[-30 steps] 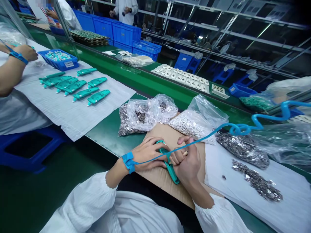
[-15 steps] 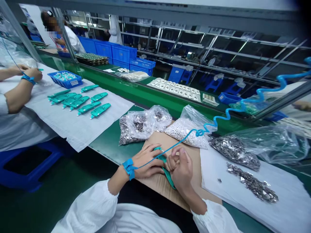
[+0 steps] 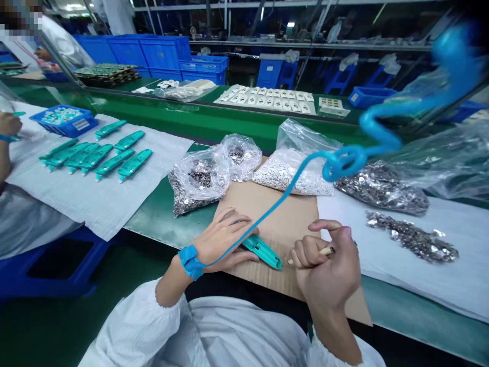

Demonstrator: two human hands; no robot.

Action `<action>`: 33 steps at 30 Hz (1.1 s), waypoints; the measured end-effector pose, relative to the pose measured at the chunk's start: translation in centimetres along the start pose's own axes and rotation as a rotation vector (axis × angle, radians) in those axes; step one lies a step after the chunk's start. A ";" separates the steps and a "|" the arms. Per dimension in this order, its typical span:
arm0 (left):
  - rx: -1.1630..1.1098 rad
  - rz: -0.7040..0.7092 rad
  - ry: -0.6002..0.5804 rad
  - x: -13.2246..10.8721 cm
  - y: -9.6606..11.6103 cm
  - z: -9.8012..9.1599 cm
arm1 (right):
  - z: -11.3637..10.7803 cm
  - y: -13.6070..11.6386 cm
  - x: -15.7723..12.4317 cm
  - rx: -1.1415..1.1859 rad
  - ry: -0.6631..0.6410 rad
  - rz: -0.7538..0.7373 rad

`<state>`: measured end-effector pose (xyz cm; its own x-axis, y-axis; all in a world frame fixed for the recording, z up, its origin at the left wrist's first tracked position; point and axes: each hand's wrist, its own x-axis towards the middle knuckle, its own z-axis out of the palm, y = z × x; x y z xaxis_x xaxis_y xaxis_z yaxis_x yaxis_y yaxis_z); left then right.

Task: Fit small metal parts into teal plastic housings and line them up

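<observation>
By the tabletop's [image 3: 153, 216] near edge, the left hand [image 3: 223, 242] pinches a green casing [image 3: 265, 253] on cardboard [image 3: 282, 204]; the right hand [image 3: 330, 265] curls round a pale stick [image 3: 326, 251]. Steadying seems in hand; next move probably needs firm left grip.

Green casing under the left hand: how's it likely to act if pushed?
The casing looks like moulded plastic, so probably stiff and fairly light. Long and low on the cardboard, it would likely slide or pivot rather than roll.

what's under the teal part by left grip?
Cardboard shows around the exposed end of the teal part; directly beneath is covered. The left grip hides the other end.
</observation>
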<state>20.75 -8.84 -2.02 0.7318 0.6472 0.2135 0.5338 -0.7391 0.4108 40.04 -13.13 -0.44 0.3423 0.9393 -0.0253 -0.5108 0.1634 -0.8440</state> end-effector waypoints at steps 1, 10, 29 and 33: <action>0.024 -0.015 -0.021 0.0 0.3 -0.2 | 0.2 0.2 0.1 0.011 0.017 -0.005; 0.232 -0.005 -0.098 -0.2 1.3 -0.6 | 0.4 1.2 0.2 -0.016 0.149 -0.041; -0.017 -0.007 0.108 -0.1 1.0 1.3 | 1.9 1.5 1.5 -0.192 0.205 -0.088; 0.006 -0.019 0.099 -0.2 1.2 1.3 | 1.8 1.1 1.1 -0.180 0.208 -0.081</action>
<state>21.79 -10.09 -2.74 0.6765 0.6760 0.2922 0.5498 -0.7276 0.4103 38.44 -11.35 -0.48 0.5400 0.8403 -0.0472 -0.3336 0.1622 -0.9286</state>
